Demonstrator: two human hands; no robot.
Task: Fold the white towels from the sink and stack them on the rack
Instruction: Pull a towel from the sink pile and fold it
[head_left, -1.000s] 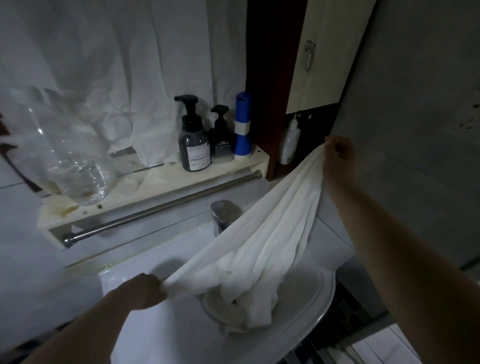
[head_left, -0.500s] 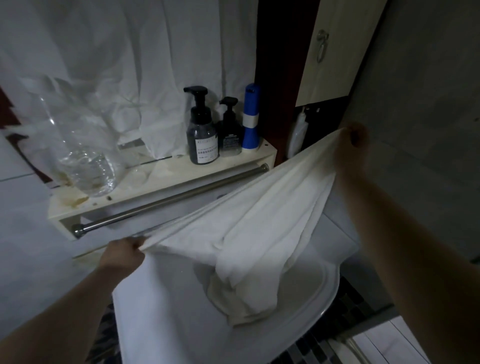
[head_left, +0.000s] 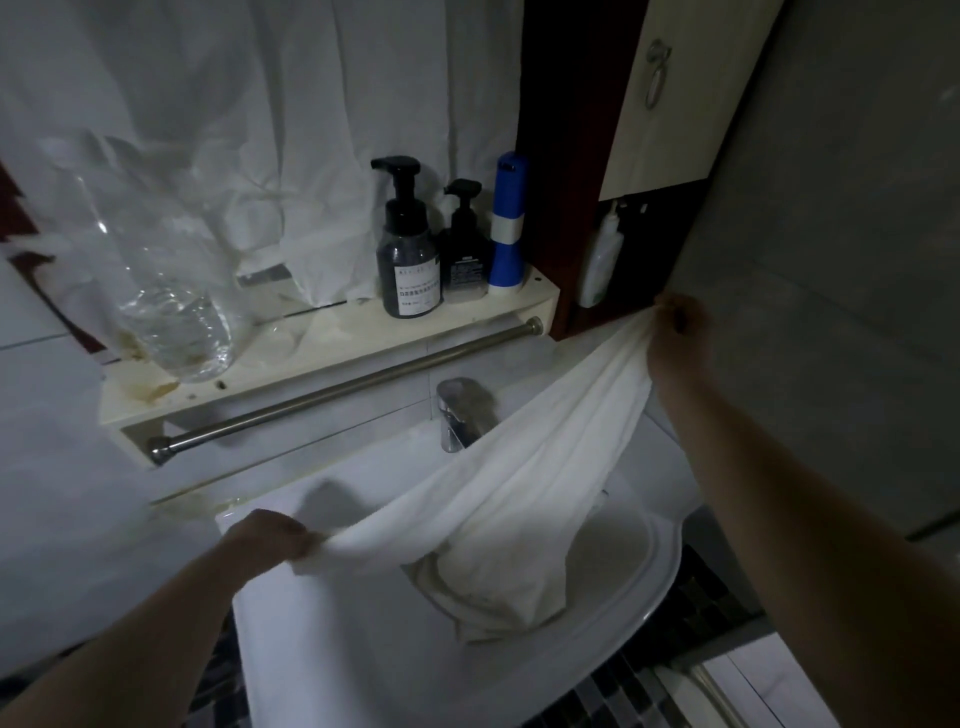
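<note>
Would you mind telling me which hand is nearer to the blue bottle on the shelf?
Right. The right hand pinches the towel corner just right of and below the blue bottle; the left hand holds it far lower left.

Head view. The left hand (head_left: 270, 538) grips one end of a white towel (head_left: 519, 483) low over the sink (head_left: 337, 649). The right hand (head_left: 675, 332) pinches the other end high at the right. The towel sags between them, its middle hanging into the basin in front of the faucet (head_left: 460, 410). Behind, a shelf (head_left: 322, 348) with a metal rail (head_left: 337, 395) carries two dark pump bottles (head_left: 408, 249), a blue bottle (head_left: 508, 223) and a clear plastic bottle (head_left: 171, 312).
</note>
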